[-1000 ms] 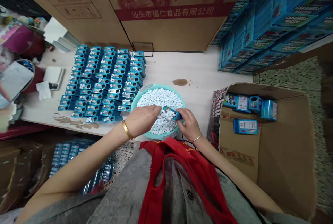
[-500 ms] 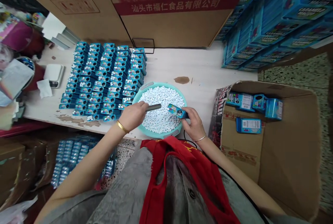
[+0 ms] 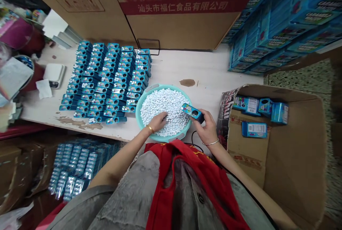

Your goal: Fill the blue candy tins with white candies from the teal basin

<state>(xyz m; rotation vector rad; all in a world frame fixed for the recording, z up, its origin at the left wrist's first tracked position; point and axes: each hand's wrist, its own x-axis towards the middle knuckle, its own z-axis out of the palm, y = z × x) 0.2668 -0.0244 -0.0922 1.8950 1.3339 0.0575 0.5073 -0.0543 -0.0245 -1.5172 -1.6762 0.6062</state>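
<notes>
A round turquoise basin full of small white candies stands at the table's front edge. My left hand is closed, with its fingertips down in the candies; whatever it grips is hidden among them. Over the basin's right rim, my right hand holds a small blue box, tilted, with a dark round opening on its top face. A few white candies lie on the box's left end. Left of the basin stand several rows of similar blue boxes, many with white candies on top.
An open cardboard carton with several blue boxes is at the right. Stacked blue packs stand behind it. A large carton borders the table's back. A white scale sits at the left, wrapped packs below.
My left hand has moved right and down into the candies, and the grey metal tool it held no longer shows. My right hand and the blue box have shifted slightly right.
</notes>
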